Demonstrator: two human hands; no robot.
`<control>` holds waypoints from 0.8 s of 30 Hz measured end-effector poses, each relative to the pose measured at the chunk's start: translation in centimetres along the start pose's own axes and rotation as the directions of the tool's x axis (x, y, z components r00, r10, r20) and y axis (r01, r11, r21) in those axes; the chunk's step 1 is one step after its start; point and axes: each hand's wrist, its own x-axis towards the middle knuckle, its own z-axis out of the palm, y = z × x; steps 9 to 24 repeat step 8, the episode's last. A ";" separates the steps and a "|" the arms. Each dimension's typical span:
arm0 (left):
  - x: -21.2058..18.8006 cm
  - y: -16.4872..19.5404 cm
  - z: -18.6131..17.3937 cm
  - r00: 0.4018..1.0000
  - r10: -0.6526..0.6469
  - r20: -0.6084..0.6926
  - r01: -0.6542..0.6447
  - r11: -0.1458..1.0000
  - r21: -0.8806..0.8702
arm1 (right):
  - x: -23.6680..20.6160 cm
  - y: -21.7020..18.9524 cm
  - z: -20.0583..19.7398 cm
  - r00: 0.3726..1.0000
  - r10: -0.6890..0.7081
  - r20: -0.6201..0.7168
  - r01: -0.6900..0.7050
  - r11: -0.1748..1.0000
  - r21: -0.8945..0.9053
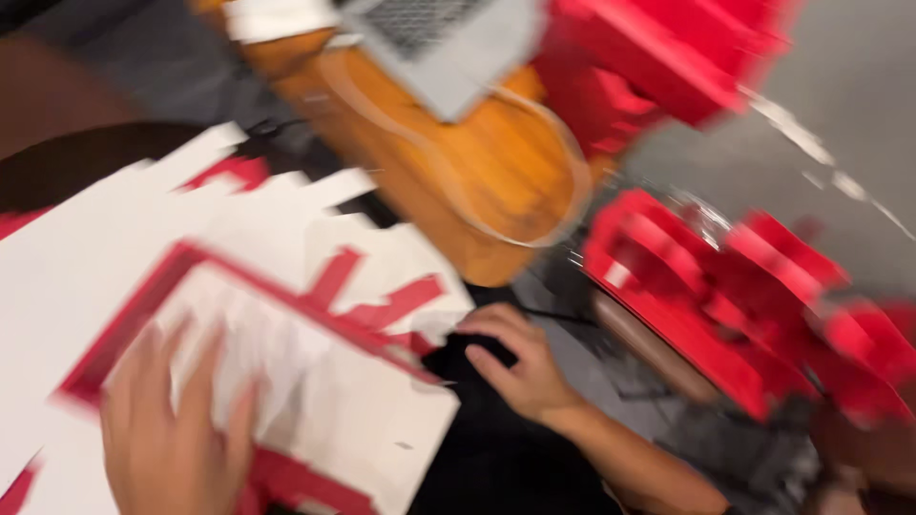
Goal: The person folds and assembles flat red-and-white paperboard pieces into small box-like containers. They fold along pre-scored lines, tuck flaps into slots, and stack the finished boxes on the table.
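The picture is heavily blurred by motion. My left hand [172, 429] lies flat, fingers spread, on a white card sheet with a red border [315, 391] at the lower left. More white and red cut sheets [114, 238] lie beneath and beyond it. My right hand [515, 367] rests on a dark surface just right of the sheet's edge, fingers curled and touching a black object that I cannot make out.
A wooden board with a pale cord loop [487, 162] lies at the top centre, a grey mesh piece [448, 38] on it. Red folded cardboard boxes [763, 305] stack at the right, more red boxes [668, 57] at the top right. Grey floor [849, 114] beyond.
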 end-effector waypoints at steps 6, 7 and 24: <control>-7.5 14.5 8.8 0.803 0.493 -0.336 -0.595 0.700 -0.394 | -14.7 4.7 -3.2 0.939 0.313 -0.142 -0.294 0.945 0.142; -9.6 17.7 9.9 0.815 0.474 -0.335 -0.580 0.647 -0.495 | -16.5 5.9 -3.3 0.909 0.377 -0.177 -0.344 0.919 0.191; -11.6 21.0 10.8 0.828 0.456 -0.327 -0.556 0.589 -0.586 | -17.9 7.3 -3.4 0.860 0.455 -0.230 -0.398 0.881 0.254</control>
